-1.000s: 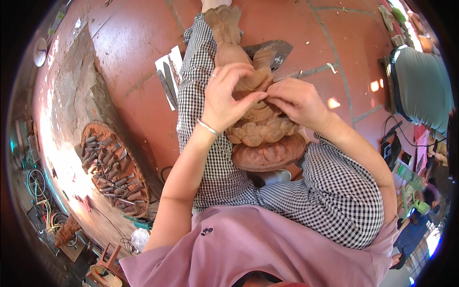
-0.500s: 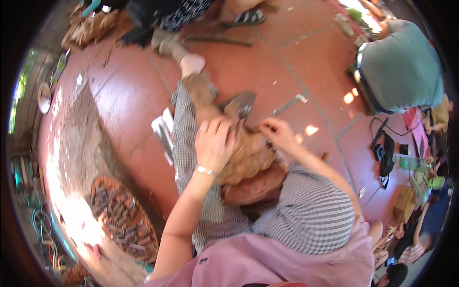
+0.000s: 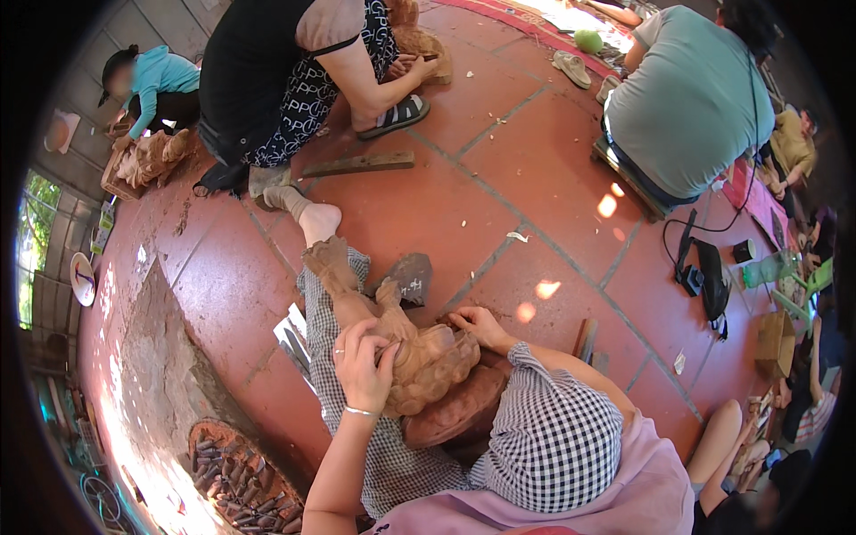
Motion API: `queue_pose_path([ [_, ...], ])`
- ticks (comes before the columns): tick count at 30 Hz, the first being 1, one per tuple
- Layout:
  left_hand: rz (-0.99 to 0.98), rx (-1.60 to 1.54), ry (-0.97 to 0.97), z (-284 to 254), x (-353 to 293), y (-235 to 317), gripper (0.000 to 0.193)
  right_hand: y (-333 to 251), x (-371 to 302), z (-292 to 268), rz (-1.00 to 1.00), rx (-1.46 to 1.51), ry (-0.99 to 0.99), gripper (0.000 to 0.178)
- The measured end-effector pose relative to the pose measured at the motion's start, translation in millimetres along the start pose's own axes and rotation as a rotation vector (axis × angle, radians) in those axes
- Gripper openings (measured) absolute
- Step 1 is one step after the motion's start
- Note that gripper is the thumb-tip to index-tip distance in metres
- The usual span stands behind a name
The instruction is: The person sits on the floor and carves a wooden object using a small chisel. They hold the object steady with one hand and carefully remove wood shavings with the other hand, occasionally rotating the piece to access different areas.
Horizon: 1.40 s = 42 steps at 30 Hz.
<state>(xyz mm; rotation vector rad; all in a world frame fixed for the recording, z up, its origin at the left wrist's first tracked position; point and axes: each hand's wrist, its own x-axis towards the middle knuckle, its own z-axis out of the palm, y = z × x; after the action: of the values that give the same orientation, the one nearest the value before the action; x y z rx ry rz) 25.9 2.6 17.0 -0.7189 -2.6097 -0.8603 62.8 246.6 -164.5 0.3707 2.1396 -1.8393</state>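
Note:
A brown wood carving (image 3: 434, 370) with a rounded, lumpy surface and a long narrow end leans across my lap. A second reddish-brown rounded piece (image 3: 459, 410) lies beneath it, against my checked trouser leg. My left hand (image 3: 364, 366), with a ring and a bracelet, is closed at the carving's left side; a small dark thing shows by its thumb, too small to name. At the carving's far right edge, my right hand (image 3: 483, 330) has its fingers curled; what they hold is hidden. A dark flat piece with pale marks (image 3: 412, 278) lies just beyond the carving.
On the left, a grey slab (image 3: 169, 330) lies by a heap of chisel-like tools (image 3: 241, 481). Ahead, a person in black (image 3: 259, 80) sits near a wooden bar (image 3: 358, 164). A person in grey-green (image 3: 682, 107) sits right, near a black camera (image 3: 691, 278) and a cardboard box (image 3: 774, 343).
The view has tilted up, showing more of the people ahead. My hands and the carving appear lower and further left. Both hands stay at the carving.

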Motion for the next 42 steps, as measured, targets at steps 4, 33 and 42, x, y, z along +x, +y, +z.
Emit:
queue_pose_path([
  [4,0.055,-0.015,0.043,6,5,-7,0.024,-8,-2,1,-0.072,-0.127,0.031,0.030],
  [33,-0.019,-0.095,-0.090,-3,-2,-9,0.024,-3,-3,1,-0.128,-0.164,0.095,0.024],
  [42,-0.007,-0.097,-0.030,12,10,-5,0.026,4,-4,-2,-0.152,-0.153,0.124,0.026],
])
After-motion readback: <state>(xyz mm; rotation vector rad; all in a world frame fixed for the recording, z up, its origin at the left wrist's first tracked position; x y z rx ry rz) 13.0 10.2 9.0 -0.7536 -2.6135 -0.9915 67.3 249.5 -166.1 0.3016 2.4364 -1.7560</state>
